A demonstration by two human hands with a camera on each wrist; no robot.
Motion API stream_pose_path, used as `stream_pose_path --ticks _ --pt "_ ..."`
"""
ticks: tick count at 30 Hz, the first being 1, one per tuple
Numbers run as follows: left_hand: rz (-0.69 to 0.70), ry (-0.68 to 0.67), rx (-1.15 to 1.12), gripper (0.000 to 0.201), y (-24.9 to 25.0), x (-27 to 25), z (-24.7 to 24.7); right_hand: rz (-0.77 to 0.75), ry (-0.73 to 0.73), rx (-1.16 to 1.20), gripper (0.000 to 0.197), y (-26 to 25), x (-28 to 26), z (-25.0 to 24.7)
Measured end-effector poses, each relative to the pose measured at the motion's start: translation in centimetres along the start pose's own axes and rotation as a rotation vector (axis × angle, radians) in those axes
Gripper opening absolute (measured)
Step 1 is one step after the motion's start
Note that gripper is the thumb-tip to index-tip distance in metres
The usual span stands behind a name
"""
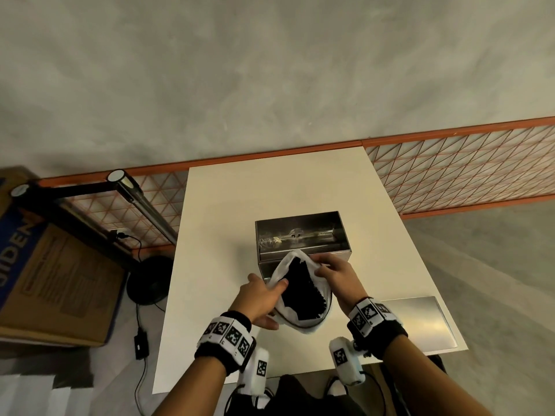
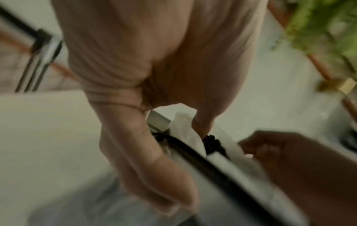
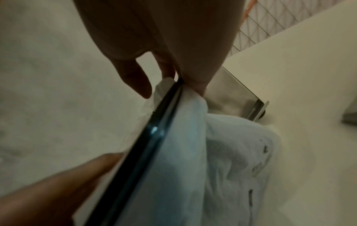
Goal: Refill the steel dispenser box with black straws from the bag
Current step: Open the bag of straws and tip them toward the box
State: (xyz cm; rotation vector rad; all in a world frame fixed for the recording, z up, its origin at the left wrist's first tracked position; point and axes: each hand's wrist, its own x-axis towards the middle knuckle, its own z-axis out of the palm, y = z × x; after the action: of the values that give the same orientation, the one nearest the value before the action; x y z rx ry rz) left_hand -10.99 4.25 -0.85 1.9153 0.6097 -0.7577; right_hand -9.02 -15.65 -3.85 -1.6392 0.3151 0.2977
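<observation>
Your left hand (image 1: 260,298) grips the left edge of the crinkled white plastic bag (image 1: 280,270), thumb over the rim and fingers curled beneath it. Your right hand (image 1: 338,273) pinches the bag's right rim between thumb and fingertips. Between them the mouth is pulled wide. Inside it: a dense bundle of thin black straws (image 1: 301,291), ends toward you, lying along the bag. The left wrist view is blurred but confirms the thumb tip pressed onto the bag's edge right at the straw ends (image 2: 212,143). In the right wrist view, the white bag film (image 3: 231,160) bunches below your fingers.

The bag is held over the near middle of the white rectangular table (image 1: 228,235), its far end overlapping the front of the open rectangular steel dispenser box (image 1: 300,232). Whether bag and box touch cannot be told. The box interior looks dark and reflective; contents not resolvable.

Flat brushed-steel lid (image 1: 420,319) lies on the table's near right corner, well apart from the box.

Beyond the table: orange wire-mesh panel (image 1: 465,166), grey wall. Left, on the floor: brown cardboard carton (image 1: 60,280).
</observation>
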Motion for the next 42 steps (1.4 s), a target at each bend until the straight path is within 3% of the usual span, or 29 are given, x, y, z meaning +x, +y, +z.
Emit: stream_pose_path --ticks 3,4,7,10,12,14,15,17,20,22,27,31,33,35,38,42 --pt "0.019 -0.15 -0.297 0.024 0.5 -0.8 0.7 0.025 -0.059 -0.015 0.046 0.2 -0.5 -0.1" --pt "0.046 -0.161 -0.383 0.019 0.5 -0.6 0.8 0.037 -0.057 0.015 0.048 0.3 -0.5 -0.2" --pt "0.103 -0.103 -0.668 0.036 0.6 0.4 0.4 0.082 0.009 0.03 0.051 0.2 -0.3 -0.9" --pt "0.12 0.035 -0.817 0.042 0.1 1.5 -0.1 0.19 0.065 -0.221 0.038 -0.6 -0.7 -1.9" --pt "0.106 0.115 -0.655 0.059 -0.6 2.1 -0.1 0.276 0.015 -0.211 0.041 -1.2 -1.1 -1.9" --pt "0.088 0.159 -0.276 0.082 -1.1 1.4 0.1 0.31 -0.028 -0.09 0.034 -1.9 -1.7 -1.5" --pt "0.074 0.155 -0.13 0.081 -1.3 0.8 0.1 0.309 -0.03 -0.018 0.026 -2.1 -1.9 -1.1" --pt "0.021 0.055 -0.073 0.065 -1.7 -0.3 0.3 0.3 -0.017 0.12 0.007 -2.3 -2.0 -0.5" --pt "0.028 -0.09 -0.309 0.046 -1.8 -1.1 0.7 0.312 -0.012 0.294 0.023 -2.2 -1.7 0.0" --pt "0.082 -0.088 -0.469 0.026 -1.7 -0.5 0.8 0.356 -0.002 0.402 0.032 -1.9 -1.2 0.2" --pt "0.066 -0.108 -0.962 0.043 -0.8 0.3 -0.3 0.522 0.089 0.646 0.036 0.3 0.7 0.2" --pt "-0.092 -0.117 -1.137 0.044 -1.8 1.0 0.4 0.541 0.143 0.536 0.034 2.1 0.7 0.8" --pt "-0.176 -0.052 -1.064 0.035 -2.8 1.8 0.9 0.47 0.159 0.368 0.038 2.7 0.4 1.3" --pt "-0.16 -0.003 -0.841 0.037 -3.5 2.4 0.9 0.356 0.141 0.152 0.04 3.0 0.2 1.5" --pt "-0.023 0.111 -0.372 0.044 -3.8 2.7 0.1 0.195 0.066 -0.067 0.039 2.6 -0.2 1.3" --pt "0.25 0.357 0.044 0.076 -3.2 2.5 -1.2 0.003 0.049 -0.241 0.04 1.0 -0.4 0.9"
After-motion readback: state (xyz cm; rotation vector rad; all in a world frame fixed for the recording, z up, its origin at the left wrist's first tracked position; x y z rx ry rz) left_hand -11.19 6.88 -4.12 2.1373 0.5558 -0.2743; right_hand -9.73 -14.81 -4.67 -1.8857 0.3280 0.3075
